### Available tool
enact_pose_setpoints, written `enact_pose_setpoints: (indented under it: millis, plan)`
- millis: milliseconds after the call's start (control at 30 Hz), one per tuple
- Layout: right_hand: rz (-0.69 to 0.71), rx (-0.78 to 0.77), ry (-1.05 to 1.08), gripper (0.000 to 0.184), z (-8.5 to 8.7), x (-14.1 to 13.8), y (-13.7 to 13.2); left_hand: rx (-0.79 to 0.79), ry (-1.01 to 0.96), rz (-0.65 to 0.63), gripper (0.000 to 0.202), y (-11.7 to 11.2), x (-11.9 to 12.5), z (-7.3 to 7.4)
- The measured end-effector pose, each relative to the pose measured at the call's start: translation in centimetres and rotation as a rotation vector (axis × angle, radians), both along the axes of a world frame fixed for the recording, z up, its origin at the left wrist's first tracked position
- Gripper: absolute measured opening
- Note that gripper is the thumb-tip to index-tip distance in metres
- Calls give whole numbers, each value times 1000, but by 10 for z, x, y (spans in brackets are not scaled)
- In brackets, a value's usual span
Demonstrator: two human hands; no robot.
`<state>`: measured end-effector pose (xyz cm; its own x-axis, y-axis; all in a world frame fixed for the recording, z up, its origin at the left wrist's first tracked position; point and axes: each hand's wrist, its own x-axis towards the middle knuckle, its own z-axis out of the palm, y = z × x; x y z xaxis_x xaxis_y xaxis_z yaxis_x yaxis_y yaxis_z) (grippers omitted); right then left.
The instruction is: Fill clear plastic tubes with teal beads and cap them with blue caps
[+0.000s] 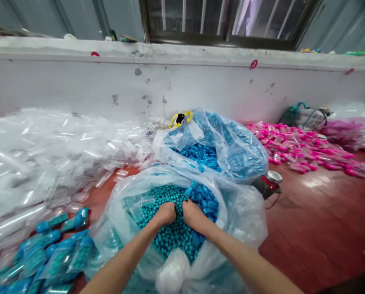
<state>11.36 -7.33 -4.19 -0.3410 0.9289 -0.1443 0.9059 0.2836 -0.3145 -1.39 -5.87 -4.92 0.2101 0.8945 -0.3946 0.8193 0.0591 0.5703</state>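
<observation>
Both my hands are over an open clear plastic bag (pixel 240 212) holding small round teal beads (pixel 174 239). My left hand (pixel 166 213) is closed in a fist just above the beads; its fingertips are hidden. Close beside it, my right hand (pixel 195 215) is also closed, near a heap of blue plastic caps (pixel 205 200) at the bag's right side. Whatever either hand grips cannot be made out. Some clear plastic tubes (pixel 139 208) lie on the beads at the left. A knotted white bundle of plastic (pixel 173 271) sits at the bag's near edge.
Behind stands another bag (pixel 243 151) of blue parts. Clear tubes (pixel 56 151) are heaped at left, above filled tubes with blue caps (pixel 59 253). Pink-capped tubes (pixel 305 149) lie at right on the red floor (pixel 317 228), and a metal-lidded container (pixel 272 179) stands beside the bags.
</observation>
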Motion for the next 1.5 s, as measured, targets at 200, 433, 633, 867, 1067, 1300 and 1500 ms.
enact_pose_setpoints:
  millis: [200,433,633,867,1067,1300,1500]
  plan:
    - [36,-93,155,31,0,12,11,-304,-562,207,19,-15,-8,0]
    - [-25,106,134,42,5,19,-5,-470,-1001,279,48,-33,-23,11]
    - [-16,37,457,36,25,17,-13,-429,-1106,319,54,-39,-21,9]
    - [21,-97,609,37,38,12,-21,-225,-1122,388,64,-48,-14,5]
    - [7,-92,665,32,28,12,-19,-233,-1116,425,68,-55,-14,9]
    - [-10,45,677,28,29,12,-22,-229,-1151,436,72,-58,-16,13]
    - [154,272,500,26,23,10,-32,-294,-1220,450,76,-61,-16,19]
